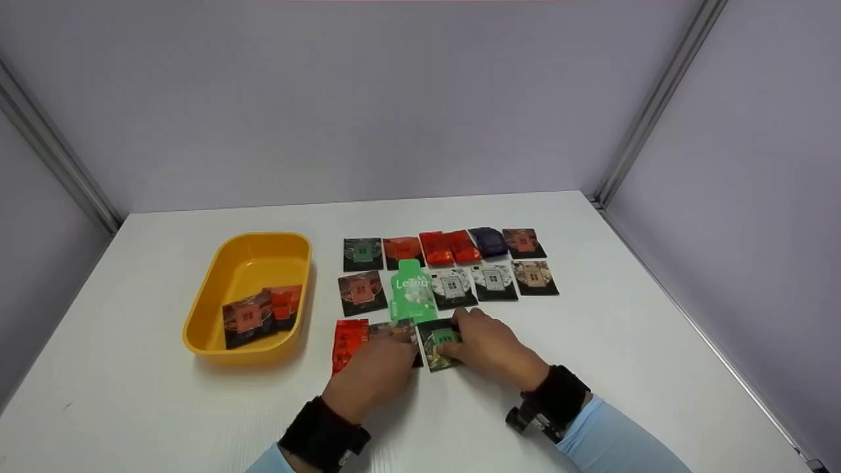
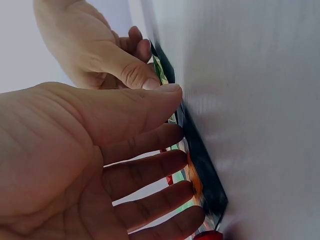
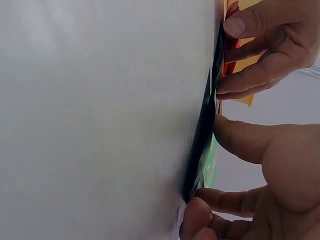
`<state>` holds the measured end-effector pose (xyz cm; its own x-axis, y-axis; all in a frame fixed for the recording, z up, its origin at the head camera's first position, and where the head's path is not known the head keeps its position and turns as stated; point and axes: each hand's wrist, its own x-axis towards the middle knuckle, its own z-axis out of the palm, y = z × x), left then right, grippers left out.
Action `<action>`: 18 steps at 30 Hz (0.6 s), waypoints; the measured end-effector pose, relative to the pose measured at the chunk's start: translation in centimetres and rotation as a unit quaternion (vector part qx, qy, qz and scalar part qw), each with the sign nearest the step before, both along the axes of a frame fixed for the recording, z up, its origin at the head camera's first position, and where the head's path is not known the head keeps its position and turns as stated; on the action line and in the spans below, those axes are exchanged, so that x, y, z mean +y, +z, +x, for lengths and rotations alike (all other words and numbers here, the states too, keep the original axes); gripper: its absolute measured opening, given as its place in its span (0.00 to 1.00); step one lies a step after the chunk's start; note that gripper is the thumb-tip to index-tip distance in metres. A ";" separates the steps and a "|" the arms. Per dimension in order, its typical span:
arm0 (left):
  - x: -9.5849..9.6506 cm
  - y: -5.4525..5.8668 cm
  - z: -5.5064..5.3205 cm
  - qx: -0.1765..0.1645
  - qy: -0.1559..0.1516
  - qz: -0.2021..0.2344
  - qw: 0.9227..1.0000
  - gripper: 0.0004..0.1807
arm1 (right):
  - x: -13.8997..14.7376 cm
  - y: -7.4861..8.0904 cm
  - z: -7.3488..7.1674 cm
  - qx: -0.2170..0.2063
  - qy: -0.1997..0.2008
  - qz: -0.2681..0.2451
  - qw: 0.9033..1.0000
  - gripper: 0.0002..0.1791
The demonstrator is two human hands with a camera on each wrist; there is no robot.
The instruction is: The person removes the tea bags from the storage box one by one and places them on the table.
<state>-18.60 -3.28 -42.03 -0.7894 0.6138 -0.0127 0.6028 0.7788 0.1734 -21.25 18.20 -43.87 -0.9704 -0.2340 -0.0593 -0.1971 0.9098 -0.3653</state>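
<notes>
My left hand (image 1: 377, 369) rests its fairly straight, spread fingers on a dark sachet with orange print (image 1: 393, 327), and hides much of it. Left of that lies a shiny red packet (image 1: 348, 343). My right hand (image 1: 489, 345) holds a black-and-green sachet (image 1: 439, 343) flat on the table, thumb at one side and curled fingers at the other. In the right wrist view this sachet (image 3: 199, 145) appears edge-on between thumb and fingertips. Just above both hands lies a green spouted pouch (image 1: 412, 292).
Flat sachets, two red packets (image 1: 450, 248) and a dark blue packet (image 1: 489, 242) form rows on the white table (image 1: 631, 374). A yellow tray (image 1: 197, 325) at the left contains a dark sachet (image 1: 248, 318) and a red one (image 1: 286, 303). Grey walls (image 1: 368, 112) enclose the table's back and sides.
</notes>
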 end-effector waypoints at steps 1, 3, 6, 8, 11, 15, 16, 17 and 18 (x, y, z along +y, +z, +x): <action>0.0 0.0 0.0 -0.005 0.001 -0.001 1.000 0.11 | 0.0 0.1 0.0 0.003 0.009 0.006 1.000 0.32; 0.1 0.1 -0.1 -0.014 0.002 -0.001 1.000 0.12 | 0.1 0.4 0.1 0.007 0.032 0.016 0.999 0.38; 0.1 0.2 -0.2 -0.030 0.004 -0.005 1.000 0.13 | 0.2 0.9 0.0 -0.006 0.061 0.035 0.998 0.42; 0.1 0.2 -0.2 -0.035 0.005 -0.006 0.999 0.14 | 0.3 1.3 0.0 -0.017 0.069 0.049 0.996 0.43; 0.0 0.1 -0.2 -0.033 0.007 -0.006 0.999 0.13 | 0.5 1.6 -0.1 -0.024 0.077 0.067 0.994 0.43; 0.0 0.0 -0.4 -0.009 0.001 0.009 1.000 0.10 | 0.9 1.9 -0.5 -0.035 0.086 0.057 0.994 0.32; 0.0 0.0 -0.4 -0.003 0.000 0.017 1.000 0.09 | 1.1 2.1 -0.6 -0.037 0.086 0.049 0.994 0.26; 0.1 0.0 -0.5 0.002 -0.001 0.029 1.000 0.09 | 1.4 2.3 -0.7 -0.038 0.086 0.037 0.995 0.20; 0.1 0.0 -0.6 0.003 0.004 0.044 0.999 0.09 | 1.7 2.5 -0.7 -0.039 0.088 0.022 0.995 0.15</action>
